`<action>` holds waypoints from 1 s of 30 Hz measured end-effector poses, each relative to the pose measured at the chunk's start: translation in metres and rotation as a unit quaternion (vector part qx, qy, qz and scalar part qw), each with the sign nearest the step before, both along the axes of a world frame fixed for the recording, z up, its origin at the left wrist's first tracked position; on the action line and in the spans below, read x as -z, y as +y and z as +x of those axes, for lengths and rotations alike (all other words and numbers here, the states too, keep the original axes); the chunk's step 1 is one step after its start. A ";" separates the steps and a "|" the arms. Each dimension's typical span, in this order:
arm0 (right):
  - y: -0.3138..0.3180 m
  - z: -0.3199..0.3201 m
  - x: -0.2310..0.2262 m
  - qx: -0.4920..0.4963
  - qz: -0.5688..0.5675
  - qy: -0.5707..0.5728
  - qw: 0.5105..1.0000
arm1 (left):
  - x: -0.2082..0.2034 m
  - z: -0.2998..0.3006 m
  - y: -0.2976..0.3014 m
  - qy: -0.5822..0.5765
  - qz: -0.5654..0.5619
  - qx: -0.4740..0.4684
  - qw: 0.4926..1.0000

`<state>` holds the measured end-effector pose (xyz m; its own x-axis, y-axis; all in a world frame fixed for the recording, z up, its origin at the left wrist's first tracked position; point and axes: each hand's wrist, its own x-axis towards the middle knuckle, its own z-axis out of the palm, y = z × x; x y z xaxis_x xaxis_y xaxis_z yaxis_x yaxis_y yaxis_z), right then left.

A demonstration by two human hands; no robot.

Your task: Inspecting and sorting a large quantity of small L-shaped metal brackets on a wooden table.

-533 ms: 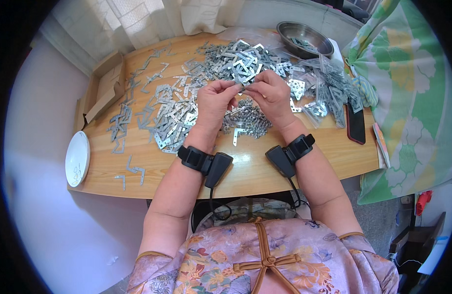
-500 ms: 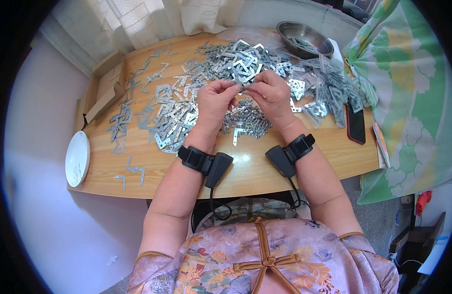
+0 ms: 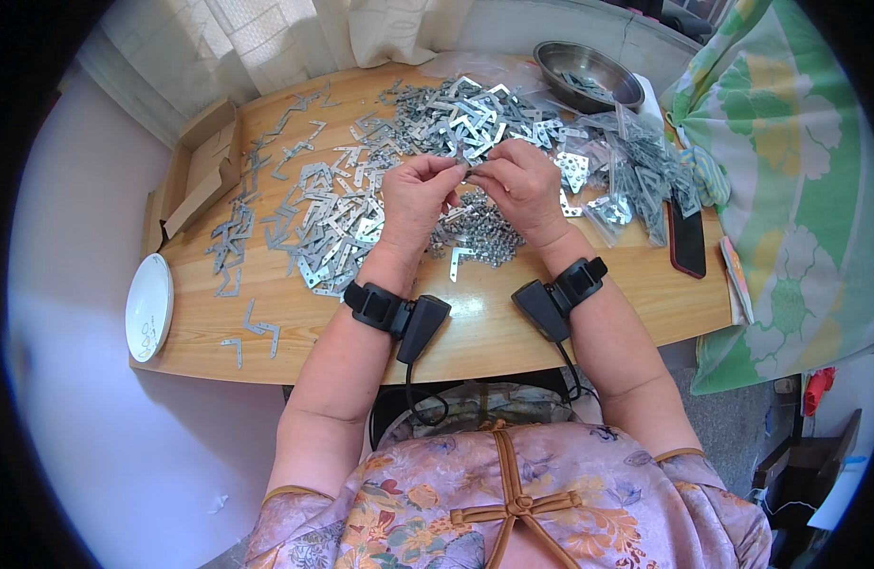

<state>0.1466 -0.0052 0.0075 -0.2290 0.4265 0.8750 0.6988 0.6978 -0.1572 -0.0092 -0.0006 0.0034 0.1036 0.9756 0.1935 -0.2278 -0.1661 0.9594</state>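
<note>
We logged both hands raised over the middle of the wooden table (image 3: 484,337), fingertips meeting, just on the person's side of the tallest part of the bracket heap. Left hand (image 3: 418,194): thumb and forefinger pinched nearly closed, other fingers curled in. Right hand (image 3: 520,185): same pinch, coming from the other side. Between them we saw a small piece (image 3: 467,173), gripped at the tips; too small and too covered to identify. Below the hands lay a mound of small screws (image 3: 479,232), with a single L-shaped bracket (image 3: 456,261) flat at its near edge. The heap of metal brackets (image 3: 337,223) spread beyond and to the left of the hands, and stray brackets (image 3: 252,322) lay at the near left. On the right we noted clear plastic bags (image 3: 645,171) of metal parts, a steel bowl (image 3: 598,62) behind them with some pieces inside, and a dark phone (image 3: 686,247) nearer the person. At the far left we had an open cardboard box (image 3: 202,194) and, close to the table's left corner, a white dish (image 3: 149,308). Each wrist wore a black strap (image 3: 376,306) with a cabled device.
</note>
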 end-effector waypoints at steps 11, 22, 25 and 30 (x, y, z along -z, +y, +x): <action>0.000 -0.005 0.008 -0.080 -0.131 0.158 0.975 | 0.005 -0.004 0.005 -0.112 -0.056 0.060 0.990; 0.000 -0.004 0.007 -0.077 -0.116 0.150 0.979 | 0.006 -0.005 0.006 -0.120 -0.056 0.067 0.989; -0.001 -0.003 0.006 -0.069 -0.128 0.152 0.978 | 0.005 -0.004 0.006 -0.122 -0.056 0.069 0.989; -0.006 -0.007 0.000 -0.087 -0.155 0.208 0.962 | 0.003 -0.004 0.004 -0.134 -0.055 0.076 0.986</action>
